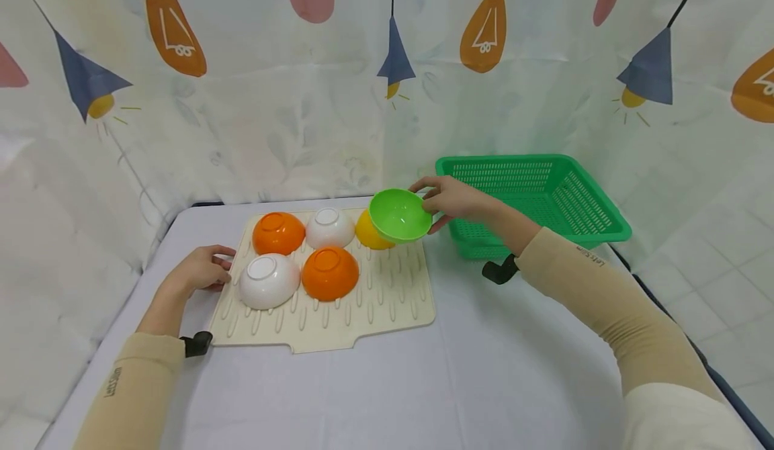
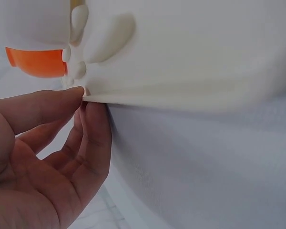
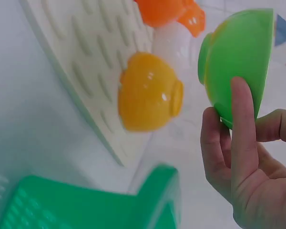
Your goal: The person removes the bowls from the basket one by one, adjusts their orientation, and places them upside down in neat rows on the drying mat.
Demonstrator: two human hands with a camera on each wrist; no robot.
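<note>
A green bowl (image 1: 400,215) is held by its rim in my right hand (image 1: 455,201), raised above the back right part of a cream draining mat (image 1: 393,309). In the right wrist view the thumb and fingers pinch that green bowl (image 3: 240,59). Behind it a yellow bowl (image 1: 370,232) sits upside down on the mat, partly hidden in the head view. My left hand (image 1: 202,268) pinches the mat's left edge, as the left wrist view shows between thumb and fingers. Two orange bowls (image 1: 330,273) and two white bowls (image 1: 269,281) also lie upside down on the mat.
A green slotted basket (image 1: 595,201) stands at the right back of the table, close to my right forearm. A white cloth (image 1: 387,396) covers the table. Behind it hangs a curtain (image 1: 338,107) printed with lamps and bulbs.
</note>
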